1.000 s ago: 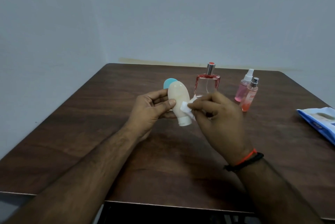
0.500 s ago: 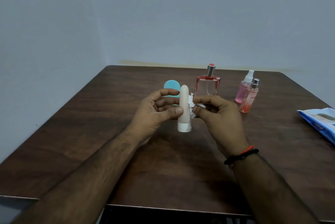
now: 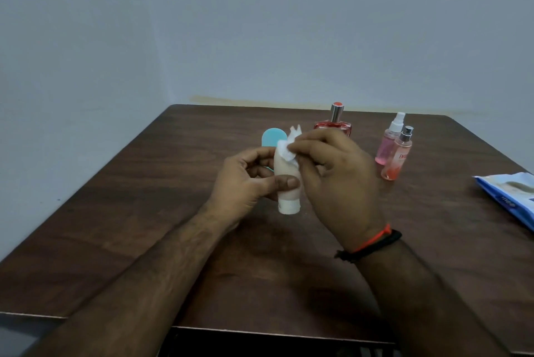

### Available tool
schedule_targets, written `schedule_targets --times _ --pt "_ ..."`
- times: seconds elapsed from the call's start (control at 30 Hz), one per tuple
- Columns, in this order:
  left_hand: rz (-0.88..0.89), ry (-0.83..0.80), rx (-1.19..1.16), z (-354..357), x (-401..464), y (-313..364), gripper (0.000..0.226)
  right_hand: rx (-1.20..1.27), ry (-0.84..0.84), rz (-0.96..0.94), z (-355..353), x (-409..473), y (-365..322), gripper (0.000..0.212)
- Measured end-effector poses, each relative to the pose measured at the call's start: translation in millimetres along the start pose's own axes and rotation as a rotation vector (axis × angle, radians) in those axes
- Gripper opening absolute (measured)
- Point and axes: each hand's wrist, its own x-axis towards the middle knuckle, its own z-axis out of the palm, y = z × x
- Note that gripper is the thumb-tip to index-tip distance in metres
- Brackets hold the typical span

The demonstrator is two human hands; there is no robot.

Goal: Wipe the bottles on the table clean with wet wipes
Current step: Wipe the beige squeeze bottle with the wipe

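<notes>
My left hand (image 3: 245, 180) grips a cream tube bottle (image 3: 284, 183), cap end down, above the middle of the table. My right hand (image 3: 332, 171) pinches a small white wet wipe (image 3: 287, 147) and presses it against the tube's upper end. A turquoise bottle (image 3: 273, 138) stands just behind the tube, partly hidden by it and by my left fingers. A red square perfume bottle (image 3: 335, 122) with a silver neck stands behind my right hand. Two slim pink spray bottles (image 3: 387, 148) (image 3: 400, 160) stand side by side to the right.
A blue and white wet wipe pack (image 3: 511, 197) lies at the table's right edge. The dark wooden table (image 3: 144, 212) sits in a corner, with bare walls behind and to the left. My right wrist wears an orange and a black band.
The wipe in my right hand has moved up from the tube's side to its top end. My left hand has turned the tube a little and kept hold.
</notes>
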Motion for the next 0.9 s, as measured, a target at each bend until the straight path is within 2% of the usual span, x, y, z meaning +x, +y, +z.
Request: schedule_targets --times 0.3,0.47,0.63,0.7,0.8,0.9 --pt "-0.074 -0.075 -0.110 -3 1 -3 0.044 -0.103 -0.040 -0.034 7 -7 12 0.023" --pt "-0.080 0.036 -0.168 -7 4 -5 0.046 -0.112 -0.098 -0.003 8 -26 11 0.017" --pt "-0.049 0.061 -0.191 -8 6 -6 0.039 -0.086 -0.264 0.094 0 -39 12 0.018" --pt "-0.033 0.061 -0.201 -8 7 -5 0.040 -0.087 -0.218 0.090 -8 -31 14 0.018" --pt "-0.012 0.029 -0.200 -6 6 -3 0.047 -0.027 -0.059 0.055 -12 -8 10 0.016" --pt "0.002 -0.017 -0.172 -5 4 -3 0.049 -0.023 -0.044 0.043 -2 9 8 0.017"
